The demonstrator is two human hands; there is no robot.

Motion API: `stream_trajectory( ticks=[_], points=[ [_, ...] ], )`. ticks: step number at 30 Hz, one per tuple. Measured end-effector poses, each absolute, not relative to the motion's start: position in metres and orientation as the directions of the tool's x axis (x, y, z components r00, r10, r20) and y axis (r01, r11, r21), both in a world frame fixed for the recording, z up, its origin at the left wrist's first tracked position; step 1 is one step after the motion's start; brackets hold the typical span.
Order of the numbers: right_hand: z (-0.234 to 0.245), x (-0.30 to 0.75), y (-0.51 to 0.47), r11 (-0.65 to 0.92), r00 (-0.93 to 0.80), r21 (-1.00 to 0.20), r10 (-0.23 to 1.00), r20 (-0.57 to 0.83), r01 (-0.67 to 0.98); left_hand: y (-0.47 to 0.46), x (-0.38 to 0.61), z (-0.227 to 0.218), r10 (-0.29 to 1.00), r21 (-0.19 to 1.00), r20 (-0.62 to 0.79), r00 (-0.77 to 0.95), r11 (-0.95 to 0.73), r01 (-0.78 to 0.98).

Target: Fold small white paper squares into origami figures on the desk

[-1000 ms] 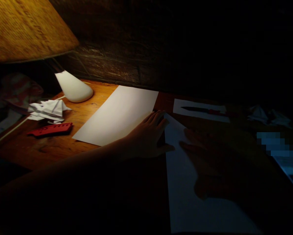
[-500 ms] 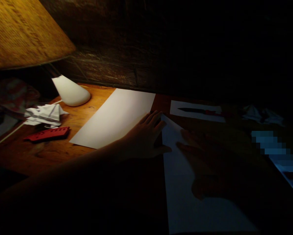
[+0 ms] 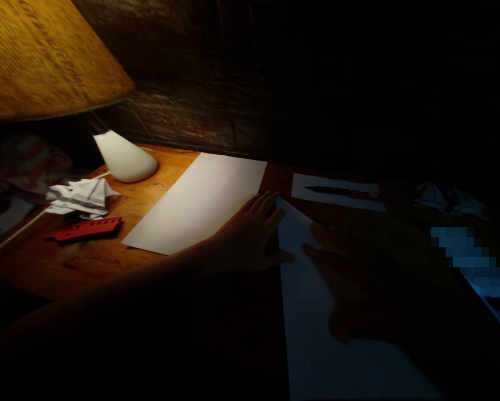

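Observation:
A white sheet of paper (image 3: 312, 345) lies in shadow in front of me, its far end narrowing to a folded point. My left hand (image 3: 253, 234) is stretched out at that point, fingers spread, with fingertips and thumb touching the paper's left edge. On the right side of the same sheet rests my right hand (image 3: 341, 278), dark against the paper, its fingers reaching toward the fold and its thumb apart. Much of the right hand is lost in darkness. A second white sheet (image 3: 199, 203) lies flat under the lamplight, beyond my left forearm.
A lamp (image 3: 126, 159) with a woven shade stands at the left. Near it are crumpled folded paper (image 3: 85, 197) and a red perforated object (image 3: 85, 229). A knife (image 3: 329, 190) lies on small paper (image 3: 367, 203) at the back. Folded papers (image 3: 431, 197) and a blue-lit, pixelated object (image 3: 471, 259) are right.
The whole view has shifted very slightly. Both hands stay at the same places on the paper, and nothing else has visibly moved.

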State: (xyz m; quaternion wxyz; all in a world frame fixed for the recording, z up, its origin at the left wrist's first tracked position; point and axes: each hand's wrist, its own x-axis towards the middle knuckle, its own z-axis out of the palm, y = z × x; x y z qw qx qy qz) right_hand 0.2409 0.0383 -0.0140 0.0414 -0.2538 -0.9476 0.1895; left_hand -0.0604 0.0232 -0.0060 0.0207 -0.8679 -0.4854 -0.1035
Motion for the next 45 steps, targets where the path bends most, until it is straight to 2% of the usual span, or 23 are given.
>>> stream_trajectory(
  ticks=[6, 13, 25, 45],
  points=[
    [-0.004, 0.238, 0.041, 0.805, -0.871, -0.371, 0.491, -0.024, 0.464, 0.021, -0.061, -0.007, 0.841, 0.047, 0.188, 0.507, -0.523, 0.851],
    [0.010, 0.234, 0.042, 0.816, -0.878, -0.348, 0.477, -0.043, 0.461, 0.021, -0.059, -0.006, 0.832, 0.105, 0.167, 0.529, -0.549, 0.829],
    [0.005, 0.239, 0.038, 0.800, -0.877, -0.384, 0.476, -0.063, 0.461, 0.023, -0.061, -0.008, 0.837, 0.080, 0.169, 0.520, -0.537, 0.840],
    [-0.006, 0.236, 0.037, 0.803, -0.866, -0.368, 0.500, -0.013, 0.470, 0.023, -0.061, -0.003, 0.849, 0.071, 0.180, 0.497, -0.516, 0.854]
  ],
)
